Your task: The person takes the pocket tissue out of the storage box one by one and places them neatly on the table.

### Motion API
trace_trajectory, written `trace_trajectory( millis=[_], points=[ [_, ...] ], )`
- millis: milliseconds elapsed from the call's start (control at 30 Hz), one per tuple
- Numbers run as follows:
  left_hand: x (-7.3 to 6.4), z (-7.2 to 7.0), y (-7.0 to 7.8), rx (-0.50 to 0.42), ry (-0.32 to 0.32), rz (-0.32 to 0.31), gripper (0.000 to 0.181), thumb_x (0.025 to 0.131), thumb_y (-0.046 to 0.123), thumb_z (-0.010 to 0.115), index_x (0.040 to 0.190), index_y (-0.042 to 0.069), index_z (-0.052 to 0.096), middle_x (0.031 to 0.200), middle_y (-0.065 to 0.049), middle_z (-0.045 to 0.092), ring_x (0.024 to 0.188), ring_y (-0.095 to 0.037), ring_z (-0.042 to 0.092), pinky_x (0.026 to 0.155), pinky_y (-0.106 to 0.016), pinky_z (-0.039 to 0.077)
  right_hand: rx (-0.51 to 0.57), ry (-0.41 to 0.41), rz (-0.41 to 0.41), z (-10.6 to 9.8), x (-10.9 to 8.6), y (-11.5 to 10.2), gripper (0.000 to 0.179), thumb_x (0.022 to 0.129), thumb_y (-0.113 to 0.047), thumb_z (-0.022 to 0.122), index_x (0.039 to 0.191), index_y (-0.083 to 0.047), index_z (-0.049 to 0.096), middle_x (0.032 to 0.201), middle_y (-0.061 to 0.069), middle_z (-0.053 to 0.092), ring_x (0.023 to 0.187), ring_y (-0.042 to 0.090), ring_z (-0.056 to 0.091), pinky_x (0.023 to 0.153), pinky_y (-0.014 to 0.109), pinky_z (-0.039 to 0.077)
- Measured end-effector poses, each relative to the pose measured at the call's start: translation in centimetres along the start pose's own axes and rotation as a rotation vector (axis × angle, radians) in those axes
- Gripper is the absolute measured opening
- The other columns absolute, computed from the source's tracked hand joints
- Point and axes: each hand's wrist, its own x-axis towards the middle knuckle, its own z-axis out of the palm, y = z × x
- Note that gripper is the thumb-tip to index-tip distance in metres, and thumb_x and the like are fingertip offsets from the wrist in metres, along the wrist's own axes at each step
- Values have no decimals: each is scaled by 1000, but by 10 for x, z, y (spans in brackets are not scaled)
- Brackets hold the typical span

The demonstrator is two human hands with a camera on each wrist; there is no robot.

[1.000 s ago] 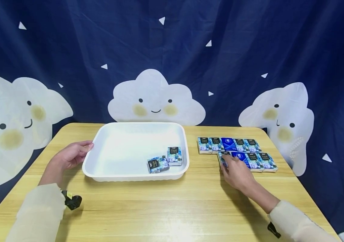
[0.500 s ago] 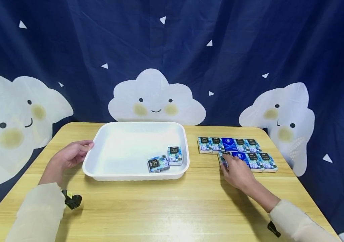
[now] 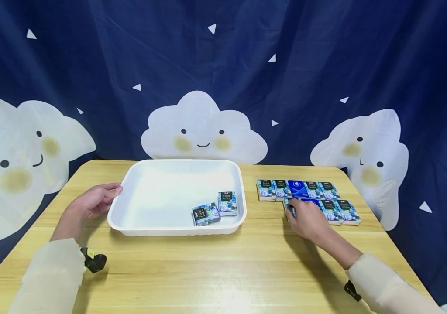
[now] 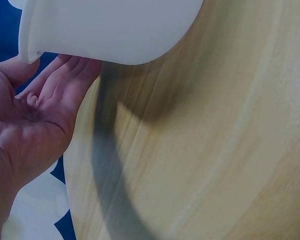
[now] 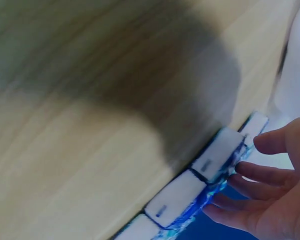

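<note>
On the left, my left hand (image 3: 94,200) holds the left rim of a white tray (image 3: 176,231); in the left wrist view its thumb is on the rim and its fingers lie under the wall. Two small flowered tissue packs (image 3: 227,203) lie in the tray's right front part. At right, my right hand (image 3: 307,220) is over the left end of the front row of tissue packs, fingertips at a flowered pack (image 3: 288,208). Its fingers look loose and spread in the right wrist view. The hand partly covers a plain blue pack (image 3: 312,201).
Behind the front row stands a back row of tissue packs (image 3: 266,189), several flowered and one blue. Both rows lie near the right side of the wooden table (image 3: 192,270). A dark blue curtain (image 3: 239,56) with clouds hangs behind the table.
My right hand has shifted very slightly over the front row, now covering more of the blue pack. The left hand, tray and packs look unmoved.
</note>
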Motion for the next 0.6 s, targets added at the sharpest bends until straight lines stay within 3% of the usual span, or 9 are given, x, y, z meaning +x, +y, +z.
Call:
trace_trajectory(
  millis=[267,433,600],
  points=[
    [1,-1,0,9,9,-2,83,104,29,58,161,-1,6,96,16,71,88,-1,68,82,-21,60,28,61,-64,-12,19,-19,10,95,-5,61,94,1,69,60,5,56,46,12,40,44,28,36],
    [1,-1,2,42,15,-5,78,106,28,54,161,-1,7,95,16,70,87,-1,68,81,-20,60,64,85,-134,-17,33,-43,11,93,-2,60,94,2,70,68,7,65,48,10,44,46,25,40],
    [1,0,2,55,13,-11,75,107,27,51,161,-1,7,95,16,70,85,-1,67,80,-19,59,64,98,-191,-16,44,-72,5,90,-3,66,86,0,66,66,7,62,53,14,51,48,28,45]
  ],
)
